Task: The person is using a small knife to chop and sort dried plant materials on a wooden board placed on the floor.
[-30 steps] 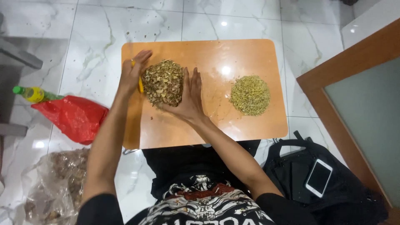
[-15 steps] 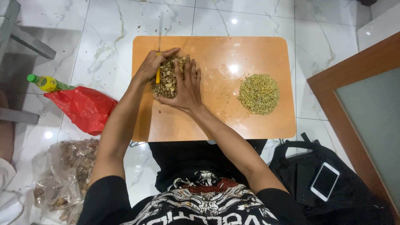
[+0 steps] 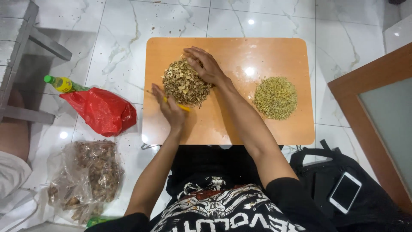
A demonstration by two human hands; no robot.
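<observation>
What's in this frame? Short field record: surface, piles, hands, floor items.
surface: low orange-brown table on white marble floor
piles: large brown dried-herb pile, centre-left; smaller greenish pile, right, apart from it
left hand: at near edge of brown pile, grip shut on yellow tool
right hand: open, resting on far side of brown pile
floor items: red plastic bag, green-capped yellow bottle, clear bag of brown material, white phone on black bag

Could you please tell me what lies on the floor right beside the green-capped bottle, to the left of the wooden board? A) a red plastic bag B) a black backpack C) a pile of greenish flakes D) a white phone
A: the red plastic bag lies crumpled on the marble floor touching the bottle, left of the wooden board.
</observation>
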